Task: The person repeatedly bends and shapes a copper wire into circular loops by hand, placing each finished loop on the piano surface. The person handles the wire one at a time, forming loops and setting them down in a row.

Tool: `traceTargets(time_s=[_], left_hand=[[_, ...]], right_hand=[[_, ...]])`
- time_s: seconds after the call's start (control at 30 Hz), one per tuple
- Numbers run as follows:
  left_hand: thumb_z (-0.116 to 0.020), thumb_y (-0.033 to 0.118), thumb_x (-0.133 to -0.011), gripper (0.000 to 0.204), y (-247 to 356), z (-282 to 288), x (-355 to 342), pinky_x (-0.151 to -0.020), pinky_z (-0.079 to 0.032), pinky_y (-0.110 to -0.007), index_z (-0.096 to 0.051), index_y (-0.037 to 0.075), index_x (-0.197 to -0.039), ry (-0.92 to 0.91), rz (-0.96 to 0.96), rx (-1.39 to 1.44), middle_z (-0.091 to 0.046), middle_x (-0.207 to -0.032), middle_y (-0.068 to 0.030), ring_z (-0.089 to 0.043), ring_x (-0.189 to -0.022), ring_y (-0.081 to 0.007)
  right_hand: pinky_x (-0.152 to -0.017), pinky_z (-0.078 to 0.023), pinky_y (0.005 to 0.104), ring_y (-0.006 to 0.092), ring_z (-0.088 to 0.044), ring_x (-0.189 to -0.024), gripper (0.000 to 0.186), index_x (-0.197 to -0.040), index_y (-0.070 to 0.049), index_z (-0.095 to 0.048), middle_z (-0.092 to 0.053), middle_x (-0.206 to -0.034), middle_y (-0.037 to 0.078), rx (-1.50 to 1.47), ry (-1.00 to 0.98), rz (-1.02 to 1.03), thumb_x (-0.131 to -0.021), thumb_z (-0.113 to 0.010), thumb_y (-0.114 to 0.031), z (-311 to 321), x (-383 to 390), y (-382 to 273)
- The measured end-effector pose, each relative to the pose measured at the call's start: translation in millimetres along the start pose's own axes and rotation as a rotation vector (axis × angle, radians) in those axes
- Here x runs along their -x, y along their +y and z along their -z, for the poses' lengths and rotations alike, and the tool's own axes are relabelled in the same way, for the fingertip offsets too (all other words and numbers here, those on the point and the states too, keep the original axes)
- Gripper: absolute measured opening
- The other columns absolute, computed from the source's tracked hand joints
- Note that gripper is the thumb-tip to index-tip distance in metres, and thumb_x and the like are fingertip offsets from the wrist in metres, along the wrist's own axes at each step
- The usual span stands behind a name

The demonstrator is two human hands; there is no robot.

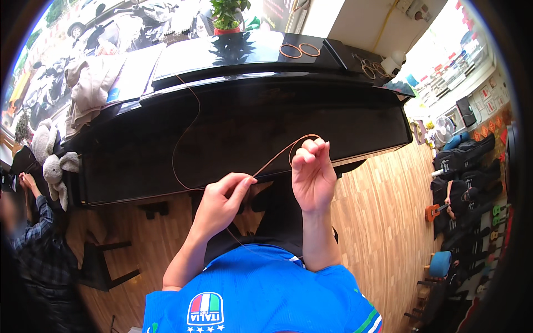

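Shirt: nearest to us is the blue shirt [261, 294], and both bare forearms rise from it toward the piano.
Left hand: our left hand [219, 205] is low and close to the body, wrist bent up, thumb and forefinger closed on the thin copper wire [277, 155]; the other fingers [233, 186] are curled beside them.
Right hand: our right hand [312, 175] stands higher, forearm almost upright, back of the hand toward us; its fingertips are bunched shut at the top, where the wire makes a small arch.
Wire: it runs tight from the left pinch up to the right fingertips, bends over them, and a long slack loop hangs to the left in front of the piano; another part goes down toward the shirt.
Doing it well: we judge that the stretch between the hands should be kept tight and the pinches firm, because such thin wire kinks or slips easily; the slack loop should hang free, away from the stool [105, 261].
Piano: the black piano [250, 111] is behind the hands, with more wire coils [300, 51] and a plant [227, 16] on its lid.
Far left: another person in a checked sleeve [30, 233] is near a soft toy [53, 161].
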State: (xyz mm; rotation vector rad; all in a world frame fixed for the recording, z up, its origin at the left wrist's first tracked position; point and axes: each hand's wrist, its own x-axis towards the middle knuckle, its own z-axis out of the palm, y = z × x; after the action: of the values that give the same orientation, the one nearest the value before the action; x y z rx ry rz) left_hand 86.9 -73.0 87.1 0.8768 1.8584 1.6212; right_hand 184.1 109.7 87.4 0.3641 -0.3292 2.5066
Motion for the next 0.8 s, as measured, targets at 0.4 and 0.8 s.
traceTargets(time_s=[0.4,0.8], left_hand=[[-0.066,0.013,-0.093,0.014,1.8,-0.8,4.5,-0.065,-0.053,-0.037,-0.072,0.003,-0.101,-0.146,-0.213,-0.424,-0.071,-0.085,-0.0154,-0.070,-0.073,-0.0316],[-0.070,0.012,-0.091,0.011,11.3,2.1,11.6,-0.060,-0.052,-0.032,-0.072,0.003,-0.097,-0.065,-0.217,-0.483,-0.071,-0.082,-0.0117,-0.068,-0.067,-0.0241]], right_hand=[[-0.080,-0.058,0.0310,0.0206,-0.071,-0.091,0.015,-0.100,0.004,-0.062,-0.069,-0.112,0.016,1.431,-0.246,-0.240,-0.102,-0.054,-0.009,-16.0,4.7,15.3],[-0.084,-0.056,0.0320,0.0203,-0.071,-0.096,0.022,-0.106,0.003,-0.064,-0.070,-0.106,0.015,1.568,-0.141,-0.054,-0.105,-0.051,-0.015,-3.6,-0.7,17.0]])
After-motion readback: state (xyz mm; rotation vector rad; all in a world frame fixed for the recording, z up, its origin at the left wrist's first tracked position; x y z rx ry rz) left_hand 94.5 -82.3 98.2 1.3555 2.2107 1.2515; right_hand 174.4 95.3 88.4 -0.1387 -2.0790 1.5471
